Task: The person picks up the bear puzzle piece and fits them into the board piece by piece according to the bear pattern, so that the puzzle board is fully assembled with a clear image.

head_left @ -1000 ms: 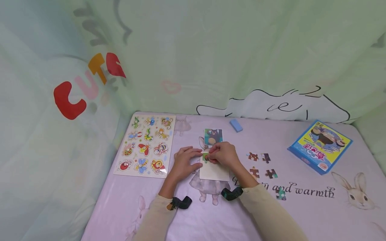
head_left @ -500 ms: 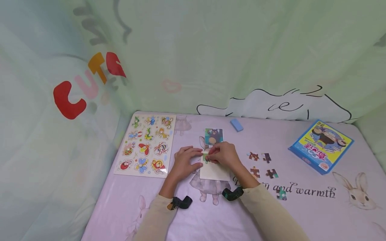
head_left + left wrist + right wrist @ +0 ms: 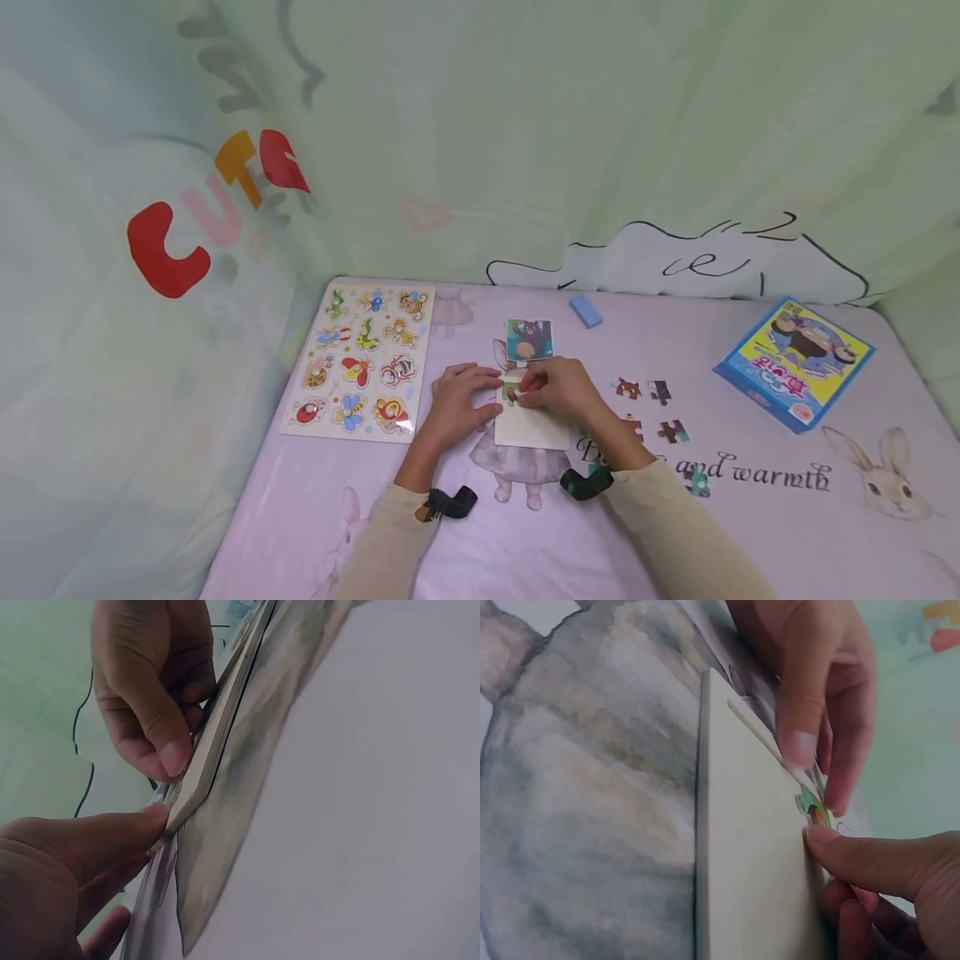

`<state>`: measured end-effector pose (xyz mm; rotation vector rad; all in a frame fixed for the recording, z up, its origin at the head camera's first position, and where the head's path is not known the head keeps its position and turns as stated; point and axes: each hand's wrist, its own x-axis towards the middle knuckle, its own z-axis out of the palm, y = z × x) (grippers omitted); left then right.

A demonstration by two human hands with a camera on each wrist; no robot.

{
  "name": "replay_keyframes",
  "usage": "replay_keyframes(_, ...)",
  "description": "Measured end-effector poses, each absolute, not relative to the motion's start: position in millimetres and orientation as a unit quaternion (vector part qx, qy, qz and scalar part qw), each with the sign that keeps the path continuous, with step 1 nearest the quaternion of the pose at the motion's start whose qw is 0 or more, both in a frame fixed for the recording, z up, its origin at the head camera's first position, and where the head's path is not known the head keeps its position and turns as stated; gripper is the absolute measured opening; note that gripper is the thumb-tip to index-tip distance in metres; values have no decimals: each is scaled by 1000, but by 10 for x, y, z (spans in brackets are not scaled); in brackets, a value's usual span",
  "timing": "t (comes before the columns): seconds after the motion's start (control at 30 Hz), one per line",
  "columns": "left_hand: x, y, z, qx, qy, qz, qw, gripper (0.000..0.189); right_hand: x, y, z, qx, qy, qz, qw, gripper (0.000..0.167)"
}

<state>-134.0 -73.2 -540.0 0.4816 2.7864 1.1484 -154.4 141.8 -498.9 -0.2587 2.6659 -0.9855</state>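
A cream puzzle board [image 3: 532, 427] lies flat before me, with a green and brown puzzle piece [image 3: 510, 395] in its top left corner. My left hand [image 3: 459, 406] rests beside it, index fingertip at the top left corner and thumb against the left edge. With thumb and fingers, my right hand [image 3: 561, 389] pinches a small puzzle piece right by that corner piece, mostly hidden by the fingers. In the right wrist view the right thumb [image 3: 826, 838] sits at the green piece [image 3: 812, 805]. The left wrist view has the left thumb [image 3: 155, 814] at the board's corner [image 3: 184, 814].
Just behind the board lies a bear picture card [image 3: 529, 340]. Several loose puzzle pieces [image 3: 673, 431] are spread to the right. A blue block [image 3: 586, 312] and a blue and yellow box [image 3: 797, 364] stand farther back; an insect peg board [image 3: 358, 362] is at left.
My right hand has shifted slightly right, its forearm also moving right, so more of the corner piece shows. The left hand has stayed in place at the board.
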Motion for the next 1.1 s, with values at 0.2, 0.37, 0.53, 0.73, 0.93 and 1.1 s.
replay_keyframes(0.2,-1414,-653,-5395,142,920,364,24,28,-1543,1402,-5066,-101,928,-337,123,12)
replay_keyframes(0.37,-1441,-603,-5394,131,923,361,5,22,-1514,1394,-5088,-97,925,-349,116,11)
replay_keyframes(0.53,-1438,-578,-5399,136,920,367,-3,21,-1452,1530,-5013,-111,919,-361,108,12)
replay_keyframes(0.73,-1423,-565,-5407,126,921,369,13,21,-1358,1931,-4840,-55,939,-334,65,17)
replay_keyframes(0.93,-1429,-575,-5420,119,920,373,17,21,-1334,2463,-4732,-11,956,-286,63,26)
replay_keyframes(1.1,-1427,-560,-5408,124,918,377,15,21,-1310,2756,-4765,-2,966,-247,70,28)
